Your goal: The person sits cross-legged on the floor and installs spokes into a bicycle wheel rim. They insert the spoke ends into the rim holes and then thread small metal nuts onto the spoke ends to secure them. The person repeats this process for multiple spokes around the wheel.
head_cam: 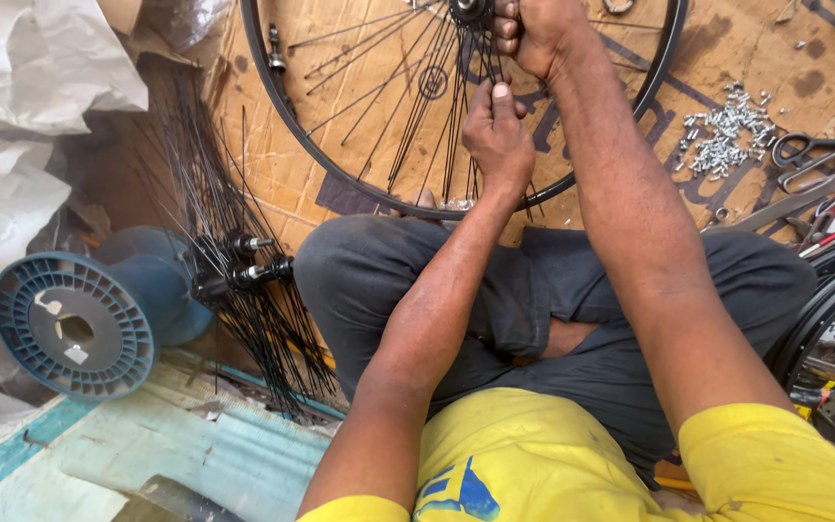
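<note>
View from a head-worn camera looking down at a person sitting cross-legged in dark trousers and a yellow shirt, both bare arms stretched forward to a bicycle wheel. The wheel rim [287,126], black and thin, lies far and centre on a sheet of brown cardboard [756,48], its near edge resting just beyond the knees, likely so the wheel stays steady within arm's reach. The right hand [536,34] is clenched around the hub [469,10] at the top edge of the view, apparently bracing it. The left hand [497,135] sits nearer, inside the rim, with thumb and fingers pinched on a bunch of thin black spokes [427,106] that fan from the hub toward the rim; the grip seems to gather them so they do not splay. To the left, other hubs already threaded with loose spokes [244,271] lean in a bristling bundle beside a blue plastic spool [71,327] lying on its side. To the far right, a heap of small silver spoke nipples [722,135] is scattered on the cardboard, near the right arm, with scissors [809,150] and other hand tools just beyond. Crumpled white sheeting [21,87] fills the left edge.
</note>
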